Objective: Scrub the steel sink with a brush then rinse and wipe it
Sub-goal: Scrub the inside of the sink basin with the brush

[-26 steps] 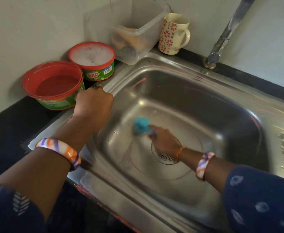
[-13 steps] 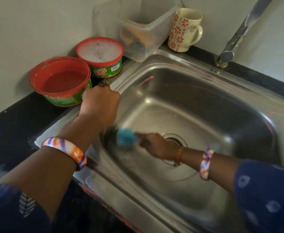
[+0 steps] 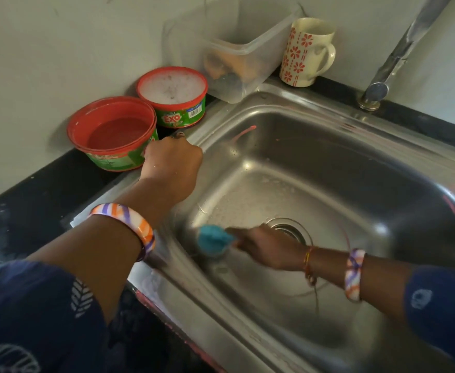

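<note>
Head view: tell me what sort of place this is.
Most likely a home kitchen: a steel sink set in a dark counter, a tap behind it, and a mug beside dish soap tubs.

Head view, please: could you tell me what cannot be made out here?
- Blue scrubbing brush: motion-blurred, bristles and handle unclear; right hand covers the grip.
- Left hand on steel sink rim: fingers hidden behind its own back.
- Steel tap: spout cut off by top edge.
- Clear plastic tub: contents blurred through the wall.
</note>
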`<state>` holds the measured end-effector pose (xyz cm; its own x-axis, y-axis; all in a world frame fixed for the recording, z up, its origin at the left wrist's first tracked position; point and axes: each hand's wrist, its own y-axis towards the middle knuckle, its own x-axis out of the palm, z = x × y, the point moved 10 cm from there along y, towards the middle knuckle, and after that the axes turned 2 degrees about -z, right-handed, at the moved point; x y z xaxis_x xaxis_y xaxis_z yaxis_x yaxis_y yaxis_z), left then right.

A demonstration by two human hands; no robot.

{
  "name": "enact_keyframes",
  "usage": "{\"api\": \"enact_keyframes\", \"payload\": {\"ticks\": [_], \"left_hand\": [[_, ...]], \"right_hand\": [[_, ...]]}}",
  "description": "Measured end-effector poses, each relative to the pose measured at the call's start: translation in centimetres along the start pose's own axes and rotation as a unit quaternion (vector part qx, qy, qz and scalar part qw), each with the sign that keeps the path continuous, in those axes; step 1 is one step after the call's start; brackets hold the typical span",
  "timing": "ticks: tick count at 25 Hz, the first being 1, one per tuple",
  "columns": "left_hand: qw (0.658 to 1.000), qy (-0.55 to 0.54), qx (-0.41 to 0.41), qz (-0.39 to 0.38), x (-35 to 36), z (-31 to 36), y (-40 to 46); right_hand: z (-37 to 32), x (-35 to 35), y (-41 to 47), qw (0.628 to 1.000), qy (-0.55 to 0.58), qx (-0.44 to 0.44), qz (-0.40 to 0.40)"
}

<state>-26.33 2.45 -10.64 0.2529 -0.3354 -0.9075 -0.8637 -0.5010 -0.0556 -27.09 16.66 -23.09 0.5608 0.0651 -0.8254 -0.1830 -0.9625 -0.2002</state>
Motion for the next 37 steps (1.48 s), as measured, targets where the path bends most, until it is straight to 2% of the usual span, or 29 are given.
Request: {"api": "enact_keyframes", "payload": {"ticks": [1,2,3,4,5,7,9,10,11,12,14,15,16,17,19,20,22,23,24,26,28,29,30,32,35,37], "left_hand": [[1.000,-0.005,-0.003,-0.005,0.1,-0.1,0.0],[1.000,-0.010,-0.005,-0.010,0.2,-0.1,0.0],[1.000,-0.011,-0.006,-0.011,0.2,0.0,-0.1],[1.000,-0.010,-0.005,-0.011,0.0,0.1,-0.1],[1.000,-0.008,-0.005,-0.011,0.0,0.1,-0.1],[1.000,-0.004,-0.007,-0.011,0.0,0.1,0.0],[1.000,-0.001,-0.008,-0.011,0.0,0.0,0.1],[1.000,0.001,-0.006,-0.011,0.0,0.0,0.1],[1.000,0.003,-0.004,-0.012,0.1,0.1,0.1],[1.000,0.004,-0.005,-0.009,0.1,0.1,0.1],[1.000,-0.001,-0.009,-0.003,-0.1,0.1,0.2],[1.000,-0.004,-0.010,0.000,-0.1,0.1,0.2],[1.000,-0.004,-0.009,0.002,-0.1,0.2,0.2],[1.000,-0.003,-0.010,0.003,-0.1,0.1,0.2],[1.000,-0.002,-0.009,0.009,-0.2,0.0,0.2],[1.000,-0.006,-0.007,0.012,-0.2,0.0,0.2],[1.000,-0.017,-0.005,0.013,-0.2,0.1,0.4],[1.000,-0.020,-0.006,0.012,-0.1,0.1,0.4],[1.000,-0.020,-0.005,0.013,-0.1,0.1,0.5],[1.000,-0.022,-0.005,0.019,-0.1,-0.1,0.6],[0.999,-0.025,-0.004,0.023,0.0,-0.1,0.6],[0.999,-0.023,-0.001,0.024,0.0,0.1,0.6],[1.000,-0.020,0.002,0.024,-0.1,0.1,0.6],[0.999,-0.029,0.007,0.023,-0.1,0.0,0.5],[0.999,-0.034,0.017,0.030,-0.3,-0.2,0.5],[0.999,-0.027,0.026,0.036,-0.3,-0.2,0.6]], "right_hand": [[3.0,-2.0,0.5,0.997,-0.036,0.058,0.034],[7.2,-4.9,0.9,0.982,-0.052,0.161,0.081],[11.1,-7.6,0.3,0.952,-0.038,0.272,0.132],[13.0,-9.1,-0.4,0.927,-0.012,0.333,0.173],[12.7,-8.8,-0.6,0.926,0.026,0.333,0.176],[7.3,-4.9,-0.4,0.971,0.089,0.194,0.106],[0.1,0.0,-2.8,0.998,0.051,0.048,-0.007],[-0.5,0.6,-3.9,1.000,-0.002,0.001,-0.018],[0.8,-0.3,-3.9,0.998,-0.064,0.005,-0.007],[3.8,-2.4,-3.3,0.992,-0.098,0.078,0.024],[10.7,-6.5,-3.2,0.959,-0.035,0.260,0.104],[11.9,-7.2,-3.1,0.950,0.008,0.284,0.130],[11.1,-6.5,-2.5,0.959,0.038,0.256,0.120],[9.2,-4.5,-1.8,0.974,0.067,0.201,0.079],[4.7,1.0,-3.0,0.986,0.117,0.104,-0.060],[3.2,2.4,-4.6,0.982,0.119,0.071,-0.129],[2.6,2.9,-7.9,0.954,0.114,0.085,-0.265],[2.4,2.4,-8.9,0.945,0.102,0.088,-0.299],[2.2,2.0,-8.7,0.951,0.065,0.081,-0.292],[1.0,0.9,-5.2,0.985,0.014,0.036,-0.170],[-0.8,0.6,-0.3,0.998,0.028,0.042,-0.048],[-1.3,0.3,1.6,0.997,0.045,0.060,-0.011],[-1.3,0.3,2.0,0.997,0.059,0.048,-0.009],[1.4,0.6,-0.3,0.993,0.020,0.068,-0.090],[5.3,0.8,-9.8,0.945,-0.006,0.160,-0.287],[5.5,0.0,-13.1,0.933,-0.017,0.186,-0.307]]}}
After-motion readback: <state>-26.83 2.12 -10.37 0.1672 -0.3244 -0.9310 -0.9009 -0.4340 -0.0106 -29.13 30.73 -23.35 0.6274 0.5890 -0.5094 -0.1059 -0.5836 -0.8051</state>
